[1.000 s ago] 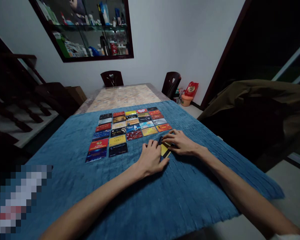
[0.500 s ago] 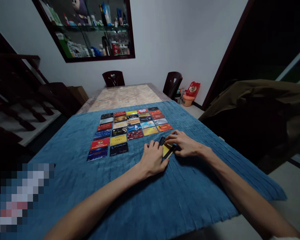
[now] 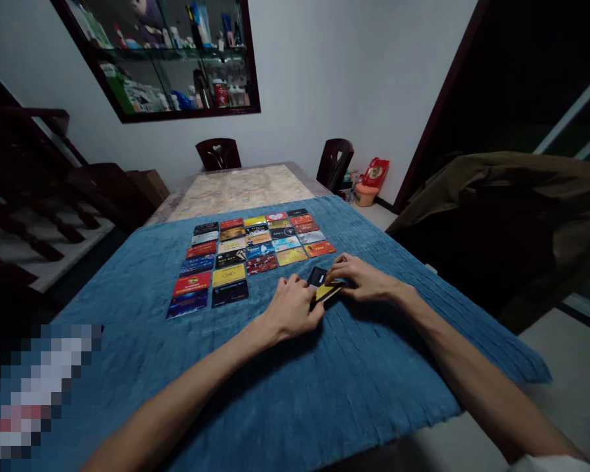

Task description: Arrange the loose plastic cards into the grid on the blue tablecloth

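Between my two hands is a yellow card (image 3: pixel 326 292) with a dark stripe, tilted up from the cloth. My left hand (image 3: pixel 294 308) is closed on its left end, thumb at the near side. Curled fingers of my right hand (image 3: pixel 361 278) grip its right end. Just behind it a dark card (image 3: pixel 316 276) shows partly; whether the two touch I cannot tell. To the left, several cards lie face up in rows and columns, among them a dark navy card (image 3: pixel 230 294), a yellow card (image 3: pixel 229 275) and a red patterned card (image 3: pixel 261 264).
A blue cloth (image 3: pixel 255 380) covers the near part of the table, with a marbled tabletop (image 3: pixel 246 187) beyond. Dark chairs (image 3: pixel 218 155) stand behind it. At the right is a chair draped with a brown garment (image 3: pixel 496 174). A blurred-out patch (image 3: pixel 39 393) covers the lower left.
The yellow card has tipped, so its face shows less. More of the dark card behind it is visible. The whole view has shifted slightly; the rows of cards are unchanged.
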`<state>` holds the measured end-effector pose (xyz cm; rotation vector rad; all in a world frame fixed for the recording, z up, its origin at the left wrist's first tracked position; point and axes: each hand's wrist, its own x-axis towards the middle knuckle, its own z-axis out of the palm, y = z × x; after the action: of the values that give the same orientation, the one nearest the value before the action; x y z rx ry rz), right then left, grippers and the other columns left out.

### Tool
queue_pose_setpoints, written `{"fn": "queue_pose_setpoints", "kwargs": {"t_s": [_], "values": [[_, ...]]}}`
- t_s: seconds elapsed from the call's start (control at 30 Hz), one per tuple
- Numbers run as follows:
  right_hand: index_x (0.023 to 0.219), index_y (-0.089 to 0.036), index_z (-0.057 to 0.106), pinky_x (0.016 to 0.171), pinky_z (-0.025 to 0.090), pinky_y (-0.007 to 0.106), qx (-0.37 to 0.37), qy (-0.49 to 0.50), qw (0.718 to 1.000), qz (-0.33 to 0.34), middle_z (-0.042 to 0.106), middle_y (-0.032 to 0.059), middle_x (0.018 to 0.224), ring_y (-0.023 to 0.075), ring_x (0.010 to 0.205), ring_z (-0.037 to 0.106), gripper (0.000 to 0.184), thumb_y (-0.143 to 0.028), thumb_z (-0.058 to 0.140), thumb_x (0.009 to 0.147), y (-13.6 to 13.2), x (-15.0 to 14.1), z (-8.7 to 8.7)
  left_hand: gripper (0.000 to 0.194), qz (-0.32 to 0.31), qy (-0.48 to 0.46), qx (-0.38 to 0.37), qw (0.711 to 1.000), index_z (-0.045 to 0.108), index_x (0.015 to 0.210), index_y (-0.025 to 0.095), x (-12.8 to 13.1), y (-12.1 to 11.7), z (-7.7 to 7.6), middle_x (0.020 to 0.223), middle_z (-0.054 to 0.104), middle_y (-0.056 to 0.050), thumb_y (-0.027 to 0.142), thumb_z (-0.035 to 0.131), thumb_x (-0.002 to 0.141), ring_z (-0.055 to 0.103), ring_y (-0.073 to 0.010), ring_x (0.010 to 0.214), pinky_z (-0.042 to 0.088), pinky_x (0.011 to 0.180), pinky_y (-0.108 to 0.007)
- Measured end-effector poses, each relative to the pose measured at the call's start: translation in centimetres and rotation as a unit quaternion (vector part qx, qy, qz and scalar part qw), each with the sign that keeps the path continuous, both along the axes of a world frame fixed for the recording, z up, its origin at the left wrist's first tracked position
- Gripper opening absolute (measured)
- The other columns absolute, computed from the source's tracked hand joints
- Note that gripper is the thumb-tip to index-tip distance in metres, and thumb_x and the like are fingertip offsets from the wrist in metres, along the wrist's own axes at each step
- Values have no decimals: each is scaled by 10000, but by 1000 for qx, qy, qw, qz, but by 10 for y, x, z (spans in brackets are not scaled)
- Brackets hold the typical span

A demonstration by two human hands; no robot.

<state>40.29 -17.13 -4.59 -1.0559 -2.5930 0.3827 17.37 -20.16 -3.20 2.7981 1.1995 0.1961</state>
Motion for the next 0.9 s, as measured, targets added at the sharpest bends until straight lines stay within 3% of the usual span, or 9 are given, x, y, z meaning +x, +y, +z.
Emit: {"fn": "queue_pose_setpoints", "kwargs": {"t_s": [0.17, 0.43, 0.7, 0.9], "values": [[1006, -205, 752, 900, 481, 387, -9, 29, 999, -12, 704, 65, 957, 227, 1001, 553, 339, -34, 589, 762, 2, 1, -2, 257, 0, -41, -22, 999, 741, 871, 185, -4, 8, 3, 883, 726, -78, 248, 494, 903, 606, -235, 911, 458, 817, -350], [1086, -200, 720, 873, 508, 375, -16, 80, 995, -56, 667, 72, 970, 208, 966, 593, 311, -74, 582, 836, 2, -3, -6, 269, -2, -133, -25, 991, 748, 819, 152, -12, 27, -5, 806, 720, -66, 132, 492, 898, 627, -172, 759, 459, 723, -272], [1184, -221, 664, 861, 510, 373, 9, 71, 994, -81, 641, 72, 1009, 203, 934, 605, 382, -92, 619, 828, 6, -4, -18, 231, 4, -188, 16, 982, 730, 891, 147, -14, 36, -22, 842, 704, -73, 89, 507, 898, 624, -175, 780, 484, 735, -280], [1242, -205, 627, 822, 495, 363, 38, 38, 995, -86, 660, 86, 996, 217, 920, 600, 389, -132, 627, 860, 4, -8, -18, 213, 30, -193, 21, 981, 702, 990, 152, -13, 37, -33, 962, 721, -98, 100, 520, 892, 649, -223, 898, 503, 825, -343]]}}
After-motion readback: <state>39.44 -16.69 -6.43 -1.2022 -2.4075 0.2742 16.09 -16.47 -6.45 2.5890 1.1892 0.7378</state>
